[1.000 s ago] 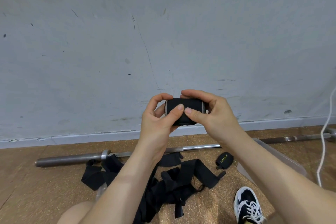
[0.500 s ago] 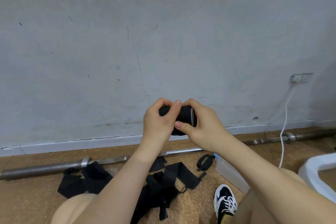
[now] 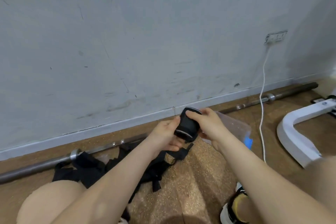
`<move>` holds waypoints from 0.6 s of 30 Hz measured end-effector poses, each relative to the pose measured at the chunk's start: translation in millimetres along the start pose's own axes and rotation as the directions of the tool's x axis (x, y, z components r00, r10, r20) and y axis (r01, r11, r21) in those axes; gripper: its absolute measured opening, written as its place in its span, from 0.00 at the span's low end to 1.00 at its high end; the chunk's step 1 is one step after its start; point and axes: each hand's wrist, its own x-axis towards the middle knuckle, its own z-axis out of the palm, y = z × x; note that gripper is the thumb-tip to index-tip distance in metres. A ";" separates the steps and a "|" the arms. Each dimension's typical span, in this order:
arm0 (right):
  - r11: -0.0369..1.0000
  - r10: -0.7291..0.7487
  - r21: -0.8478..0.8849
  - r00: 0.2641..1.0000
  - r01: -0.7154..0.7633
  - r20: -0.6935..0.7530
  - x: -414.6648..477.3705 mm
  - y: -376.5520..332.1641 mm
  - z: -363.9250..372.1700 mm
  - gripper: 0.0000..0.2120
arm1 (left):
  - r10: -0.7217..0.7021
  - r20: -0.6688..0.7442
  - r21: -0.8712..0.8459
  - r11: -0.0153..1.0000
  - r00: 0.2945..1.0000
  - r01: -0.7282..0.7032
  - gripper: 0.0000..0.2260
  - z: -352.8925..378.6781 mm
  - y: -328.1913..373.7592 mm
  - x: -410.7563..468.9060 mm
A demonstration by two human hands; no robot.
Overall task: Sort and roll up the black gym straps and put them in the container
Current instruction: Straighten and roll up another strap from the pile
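Over the floor (image 3: 198, 174), left grip (image 3: 166, 133) and right grip (image 3: 209, 123) pinching rolled strap (image 3: 187, 125), container (image 3: 235, 127) half hidden.

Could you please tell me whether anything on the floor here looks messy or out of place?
Yes: the loose black straps lie in a tangled heap on the floor beside the barbell, unrolled and overlapping. A white cable trails down the wall and across the barbell.
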 end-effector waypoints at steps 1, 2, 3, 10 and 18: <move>0.997 0.073 0.012 0.997 -0.073 -0.016 10.9 17.0 -5.0 0.17 | -0.061 0.036 -0.003 0.998 0.997 0.061 0.20 12.3 -12.0 9.8; 0.988 0.153 0.030 0.988 -0.152 -0.012 21.1 34.5 -8.9 0.15 | -0.113 0.059 -0.011 0.993 0.992 0.114 0.19 24.6 -24.8 20.8; 0.970 0.239 0.036 0.971 -0.239 -0.001 31.2 52.9 -12.4 0.14 | -0.159 0.073 -0.013 0.987 0.985 0.160 0.18 38.2 -38.8 32.6; 0.792 0.610 0.004 0.792 -0.610 -0.005 102.2 149.5 -31.8 0.18 | -0.325 0.063 -0.123 0.936 0.944 0.330 0.13 107.5 -116.9 93.4; 0.840 0.506 0.212 0.862 -0.499 0.026 213.2 175.5 -4.3 0.17 | -0.266 -0.078 -0.375 0.901 0.961 0.219 0.17 91.8 -132.0 185.2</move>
